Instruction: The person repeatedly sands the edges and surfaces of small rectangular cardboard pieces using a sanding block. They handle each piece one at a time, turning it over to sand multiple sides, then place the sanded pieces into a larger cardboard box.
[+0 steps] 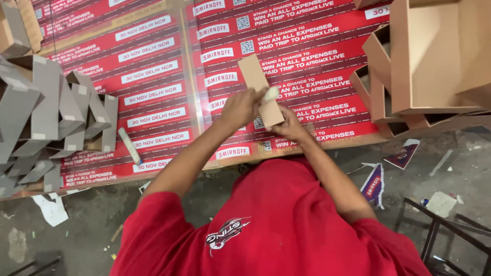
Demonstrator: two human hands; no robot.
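Note:
A narrow brown cardboard strip (pixel 254 76) lies tilted on the red printed sheets (pixel 153 76) that cover the low work surface. My right hand (pixel 290 127) grips the strip's near end from the right and holds it down. My left hand (pixel 241 108) is closed around a small whitish object (pixel 270 94) and presses it against the strip's middle. What that object is cannot be made out. Both forearms reach forward from my red shirt (pixel 276 220).
Grey folded card pieces (pixel 46 107) are heaped at the left. Brown open card boxes (pixel 424 61) are stacked at the right. A white stick (pixel 129 145) lies on the sheets. Paper scraps (pixel 376 184) litter the concrete floor; a black metal frame (pixel 445 230) stands at lower right.

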